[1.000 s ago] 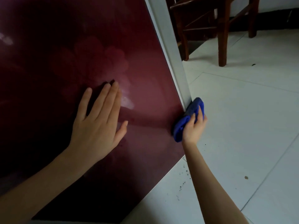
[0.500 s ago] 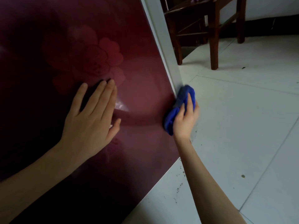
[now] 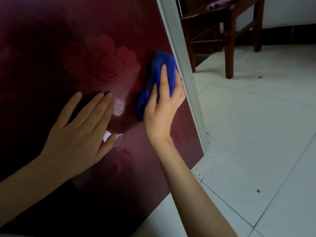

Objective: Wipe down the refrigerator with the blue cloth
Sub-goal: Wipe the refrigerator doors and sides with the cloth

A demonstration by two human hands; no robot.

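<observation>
The refrigerator [image 3: 71, 40] fills the left of the view: a glossy dark red door with a faint flower pattern and a grey side edge [image 3: 181, 53]. The bunched blue cloth [image 3: 159, 71] lies against the door just left of that edge. My right hand [image 3: 162, 106] presses it onto the door, fingers spread over the cloth. My left hand [image 3: 80, 134] rests flat on the door lower left of the cloth, fingers together and holding nothing.
A dark wooden chair [image 3: 227, 31] stands behind the refrigerator's edge, with a purple cloth [image 3: 220, 2] on its seat. White floor tiles [image 3: 256, 134] with dark specks spread to the right and below the door.
My right hand has carried the blue cloth from the grey side edge up and leftward onto the red door face. The left hand has stayed flat on the door.
</observation>
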